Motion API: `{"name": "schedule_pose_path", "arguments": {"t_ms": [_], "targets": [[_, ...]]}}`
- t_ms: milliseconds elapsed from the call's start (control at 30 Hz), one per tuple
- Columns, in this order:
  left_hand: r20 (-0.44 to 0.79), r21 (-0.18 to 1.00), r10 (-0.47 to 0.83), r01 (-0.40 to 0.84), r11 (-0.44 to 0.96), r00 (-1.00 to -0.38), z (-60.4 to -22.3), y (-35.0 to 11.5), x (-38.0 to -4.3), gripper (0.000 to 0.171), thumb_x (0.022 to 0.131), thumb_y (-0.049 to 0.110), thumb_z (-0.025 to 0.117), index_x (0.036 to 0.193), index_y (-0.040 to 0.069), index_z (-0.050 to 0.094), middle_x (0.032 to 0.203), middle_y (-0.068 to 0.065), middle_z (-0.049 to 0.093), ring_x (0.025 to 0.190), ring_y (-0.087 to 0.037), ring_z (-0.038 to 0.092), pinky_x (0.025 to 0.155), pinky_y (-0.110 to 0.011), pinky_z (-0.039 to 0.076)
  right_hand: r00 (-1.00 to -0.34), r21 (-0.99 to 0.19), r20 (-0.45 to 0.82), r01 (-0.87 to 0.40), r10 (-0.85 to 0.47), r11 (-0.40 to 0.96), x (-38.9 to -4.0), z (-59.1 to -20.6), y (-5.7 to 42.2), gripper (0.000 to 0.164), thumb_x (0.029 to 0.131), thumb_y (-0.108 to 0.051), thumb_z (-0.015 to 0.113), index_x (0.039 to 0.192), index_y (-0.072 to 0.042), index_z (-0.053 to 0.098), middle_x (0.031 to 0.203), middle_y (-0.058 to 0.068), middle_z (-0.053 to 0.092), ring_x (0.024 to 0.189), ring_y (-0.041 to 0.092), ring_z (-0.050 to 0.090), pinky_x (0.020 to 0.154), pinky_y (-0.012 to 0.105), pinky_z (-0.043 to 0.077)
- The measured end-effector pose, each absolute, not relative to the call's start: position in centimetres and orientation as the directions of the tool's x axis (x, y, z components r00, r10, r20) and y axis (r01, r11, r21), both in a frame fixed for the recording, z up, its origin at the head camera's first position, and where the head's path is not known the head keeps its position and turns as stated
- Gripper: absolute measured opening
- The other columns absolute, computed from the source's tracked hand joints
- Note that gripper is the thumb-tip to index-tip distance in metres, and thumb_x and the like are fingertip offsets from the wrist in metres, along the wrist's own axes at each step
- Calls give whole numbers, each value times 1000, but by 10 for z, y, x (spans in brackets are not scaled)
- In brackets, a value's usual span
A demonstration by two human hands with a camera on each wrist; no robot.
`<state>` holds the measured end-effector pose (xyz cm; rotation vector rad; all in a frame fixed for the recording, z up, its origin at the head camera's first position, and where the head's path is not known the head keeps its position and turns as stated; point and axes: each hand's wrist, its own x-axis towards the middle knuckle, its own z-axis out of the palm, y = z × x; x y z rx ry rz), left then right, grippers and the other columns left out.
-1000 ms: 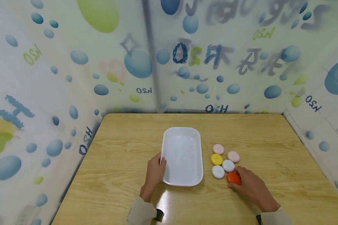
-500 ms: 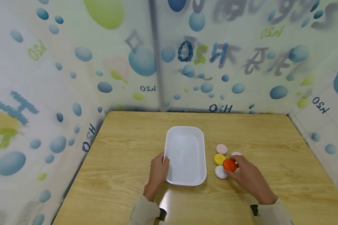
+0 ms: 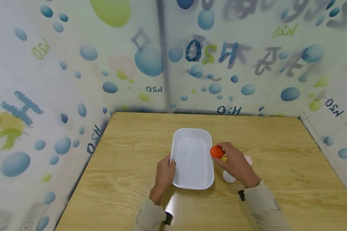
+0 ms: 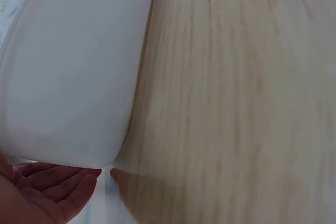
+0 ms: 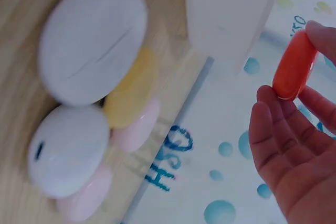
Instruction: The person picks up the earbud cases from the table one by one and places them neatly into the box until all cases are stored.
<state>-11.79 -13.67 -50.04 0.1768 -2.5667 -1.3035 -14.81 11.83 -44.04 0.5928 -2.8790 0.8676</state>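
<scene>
A white rectangular tray with rounded corners (image 3: 192,162) stands on the pale wood-grain worktop (image 3: 133,163). At the tray's left side, the left hand (image 3: 165,171) grips the rim, thumb over the edge and fingers along the outside wall. The right hand (image 3: 235,162) pinches a glossy red round disc (image 3: 216,152) between thumb and fingertips, holding it up off the worktop at the tray's right rim. Right of the tray, partly behind that hand in the head view, lie a white round disc with a thin line (image 5: 94,40), a white round disc with a dark mark (image 5: 68,150), a yellow round disc (image 5: 131,93) and two pale pink round discs (image 5: 137,128), grouped closely. Beyond the tray rises a bubble-printed wall (image 3: 115,106).
</scene>
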Motion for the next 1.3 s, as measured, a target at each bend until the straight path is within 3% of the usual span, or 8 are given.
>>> {"name": "schedule_pose_path", "arguments": {"t_ms": [767,1300], "targets": [[169,796,-228,-3,605,-959,-501,-137,-118,33,81,8,50,111,3,63,88,-15,67,77,-22,63,62,-34,49,-903,-496,79,-404,-423,769,-188,-453,43,52,75,-30,71,117,-6,51,104,6,54,84,17,52,76,32,48],[174,790,-225,0,613,-959,-501,-137,-118,33,81,7,51,112,4,63,86,-15,67,73,-21,61,63,-34,48,-869,-433,-8,-443,-495,785,-193,-467,23,37,76,-26,70,104,-7,56,89,4,55,75,16,48,71,29,43]]}}
